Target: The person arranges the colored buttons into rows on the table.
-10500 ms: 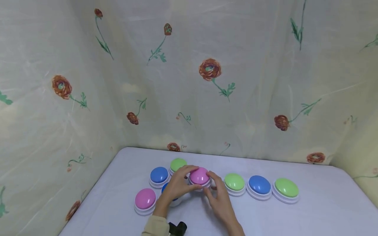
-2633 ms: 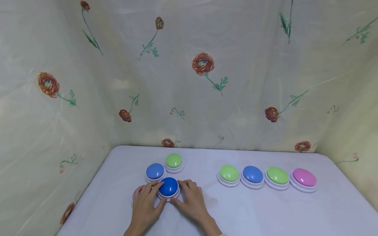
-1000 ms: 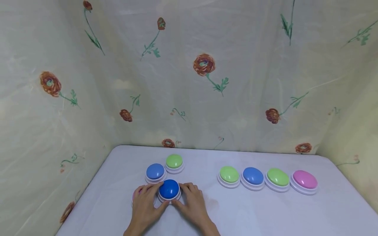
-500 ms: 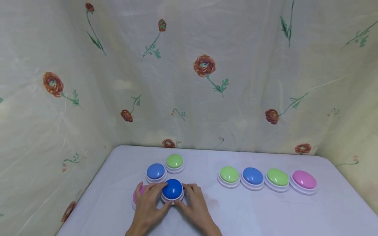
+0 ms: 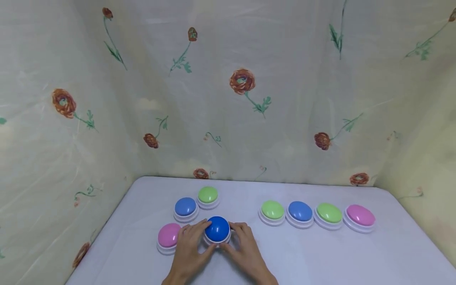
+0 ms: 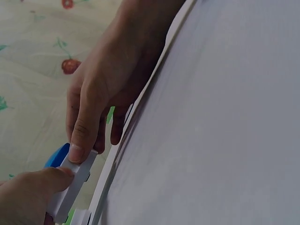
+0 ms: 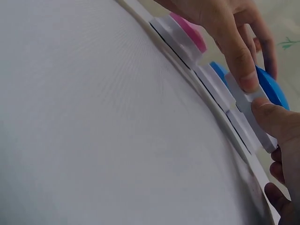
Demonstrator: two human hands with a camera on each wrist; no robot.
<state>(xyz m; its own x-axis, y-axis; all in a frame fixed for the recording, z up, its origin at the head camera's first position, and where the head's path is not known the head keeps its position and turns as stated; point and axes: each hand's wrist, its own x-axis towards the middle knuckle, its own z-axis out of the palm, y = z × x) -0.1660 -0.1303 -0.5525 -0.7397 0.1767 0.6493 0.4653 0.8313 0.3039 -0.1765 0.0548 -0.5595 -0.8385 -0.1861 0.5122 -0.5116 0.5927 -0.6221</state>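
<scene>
Both hands hold a round push button with a glossy blue dome (image 5: pixel 218 228) and a white base. My left hand (image 5: pixel 190 249) grips the base from the left, thumb at the near side and fingers at the far side. From the right, my right hand (image 5: pixel 247 251) grips it the same way. In the wrist views the white base (image 6: pixel 70 187) appears raised a little off the table, and both thumbs press its near side. Left of my left hand stands a pink button (image 5: pixel 168 236), partly covered by the fingers.
A blue button (image 5: pixel 185 207) and a green button (image 5: pixel 208 195) stand behind the hands. To the right runs a row: green (image 5: pixel 272 210), blue (image 5: pixel 300 211), green (image 5: pixel 329 213) and pink (image 5: pixel 360 215) buttons. Flowered cloth (image 5: pixel 285 130) hangs behind the white table (image 5: pixel 320 257).
Earlier, both hands held a pink button, which later stands at the row's right end. Since then they have gripped the blue button and shifted it rightward, uncovering the left pink button.
</scene>
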